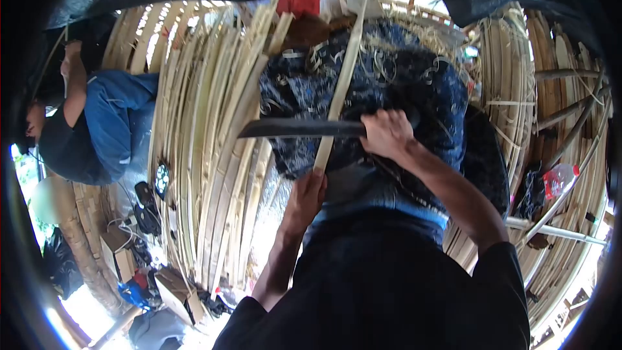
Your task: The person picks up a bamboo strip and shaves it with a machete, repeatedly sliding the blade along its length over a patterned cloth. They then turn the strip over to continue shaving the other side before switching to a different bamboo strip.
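A long pale bamboo strip slants over the dark patterned cloth on my lap. My left hand is closed around its lower end. In my right hand is the handle of a long dark-bladed knife, which points left. The blade lies across the strip just above my left hand; whether it cuts into the strip cannot be made out. Thin curled shavings rest on the cloth.
Many split bamboo strips lean at the left, and more bundles stand at the right. A person in blue trousers sits at the far left. Cardboard boxes lie at the lower left, a plastic bottle at the right.
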Action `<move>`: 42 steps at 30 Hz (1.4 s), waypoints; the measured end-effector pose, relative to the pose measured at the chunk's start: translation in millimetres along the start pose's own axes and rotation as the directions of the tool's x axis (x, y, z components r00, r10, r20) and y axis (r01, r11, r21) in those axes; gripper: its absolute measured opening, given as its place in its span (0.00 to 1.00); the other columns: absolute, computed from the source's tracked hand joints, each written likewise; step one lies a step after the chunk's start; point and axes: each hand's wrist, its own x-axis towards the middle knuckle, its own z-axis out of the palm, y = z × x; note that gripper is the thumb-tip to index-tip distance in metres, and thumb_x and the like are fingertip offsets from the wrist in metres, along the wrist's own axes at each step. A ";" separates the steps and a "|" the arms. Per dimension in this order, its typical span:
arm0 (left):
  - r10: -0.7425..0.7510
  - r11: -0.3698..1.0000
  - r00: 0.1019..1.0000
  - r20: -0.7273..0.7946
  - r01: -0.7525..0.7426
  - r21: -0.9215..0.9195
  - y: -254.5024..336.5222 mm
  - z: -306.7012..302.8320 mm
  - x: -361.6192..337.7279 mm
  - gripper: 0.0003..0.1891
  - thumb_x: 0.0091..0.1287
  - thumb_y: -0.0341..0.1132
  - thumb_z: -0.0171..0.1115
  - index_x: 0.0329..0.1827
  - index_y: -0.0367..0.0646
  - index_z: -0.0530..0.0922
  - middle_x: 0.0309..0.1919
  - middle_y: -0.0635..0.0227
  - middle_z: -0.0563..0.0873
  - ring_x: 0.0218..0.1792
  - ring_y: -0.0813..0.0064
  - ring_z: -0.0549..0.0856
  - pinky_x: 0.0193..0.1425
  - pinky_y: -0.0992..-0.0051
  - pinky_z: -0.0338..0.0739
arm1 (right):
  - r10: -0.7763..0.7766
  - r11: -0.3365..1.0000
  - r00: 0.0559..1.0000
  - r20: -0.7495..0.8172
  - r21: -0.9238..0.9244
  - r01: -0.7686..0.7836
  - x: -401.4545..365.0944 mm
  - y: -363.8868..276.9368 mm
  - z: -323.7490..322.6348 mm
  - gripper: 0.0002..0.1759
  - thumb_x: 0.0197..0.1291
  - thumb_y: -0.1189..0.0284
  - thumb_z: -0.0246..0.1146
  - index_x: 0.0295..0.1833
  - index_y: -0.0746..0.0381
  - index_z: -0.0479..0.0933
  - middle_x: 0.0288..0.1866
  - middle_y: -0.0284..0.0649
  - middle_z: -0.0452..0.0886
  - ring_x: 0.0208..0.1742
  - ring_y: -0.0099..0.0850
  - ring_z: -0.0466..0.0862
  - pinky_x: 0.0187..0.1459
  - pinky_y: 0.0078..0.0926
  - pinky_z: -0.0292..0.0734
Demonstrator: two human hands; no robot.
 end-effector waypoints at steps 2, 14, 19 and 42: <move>0.200 0.927 0.980 -0.012 -0.185 0.326 -20.1 -2.8 -9.5 0.22 0.82 0.47 0.45 0.33 0.39 0.73 0.20 0.72 0.70 0.20 0.80 0.67 0.25 0.72 0.60 | 0.040 0.999 0.998 0.045 -0.013 -0.039 2.6 -1.3 -3.6 0.13 0.53 0.59 0.68 0.38 0.57 0.83 0.38 0.46 0.84 0.41 0.46 0.87 0.48 0.47 0.79; -0.041 0.980 0.996 -0.079 0.055 0.192 -47.2 -26.3 -98.8 0.20 0.82 0.46 0.47 0.39 0.39 0.77 0.23 0.73 0.75 0.26 0.82 0.75 0.31 0.74 0.69 | 0.031 0.999 0.999 0.013 0.006 -0.032 11.7 0.7 -11.5 0.14 0.54 0.61 0.69 0.37 0.60 0.84 0.36 0.51 0.86 0.40 0.49 0.88 0.46 0.47 0.83; -0.054 0.993 0.998 0.016 0.055 -0.100 -14.5 -3.3 -48.3 0.18 0.82 0.43 0.48 0.37 0.40 0.76 0.23 0.75 0.72 0.24 0.87 0.69 0.26 0.78 0.61 | -0.078 0.994 0.988 0.136 0.093 0.065 4.7 -2.5 -16.8 0.12 0.49 0.63 0.68 0.35 0.60 0.83 0.35 0.51 0.86 0.38 0.50 0.88 0.45 0.47 0.83; 0.015 0.947 0.996 -0.086 0.013 0.320 -84.4 -50.5 -138.3 0.23 0.81 0.48 0.44 0.37 0.37 0.76 0.21 0.61 0.78 0.23 0.70 0.77 0.28 0.66 0.67 | 0.120 0.993 0.992 0.048 -0.022 -0.119 13.2 -9.2 -5.3 0.15 0.55 0.62 0.67 0.39 0.63 0.85 0.40 0.54 0.86 0.43 0.51 0.88 0.49 0.48 0.82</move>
